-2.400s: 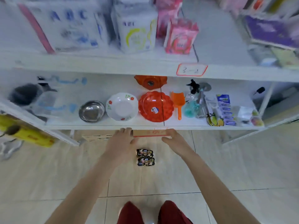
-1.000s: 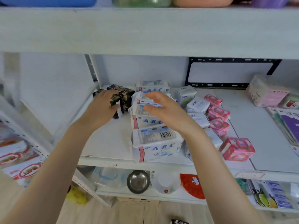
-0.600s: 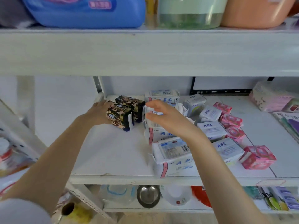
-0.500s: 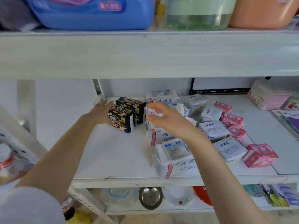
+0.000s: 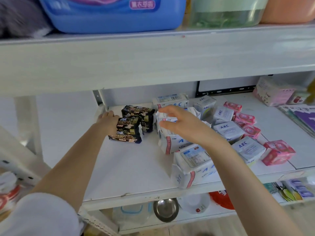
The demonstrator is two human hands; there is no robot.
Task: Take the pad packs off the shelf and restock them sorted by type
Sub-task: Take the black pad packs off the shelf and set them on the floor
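White shelf [image 5: 129, 167]: the restock looks nearly done, with the types in near-to-far rows that want squaring.

- Large white ABC packs [image 5: 192, 160]: 4, centre.
- Small white ABC packs [image 5: 228, 130]: 4, to their right.
- Black packs [image 5: 127, 137]: 3, maybe 4, stacked far left.
- Pink packs [image 5: 277, 152]: 4, rightmost.

Left hand [image 5: 109, 121] is against the near black stack; can't tell its grip. Right hand [image 5: 184, 126] has its grip spread over a large white pack, holding nothing.
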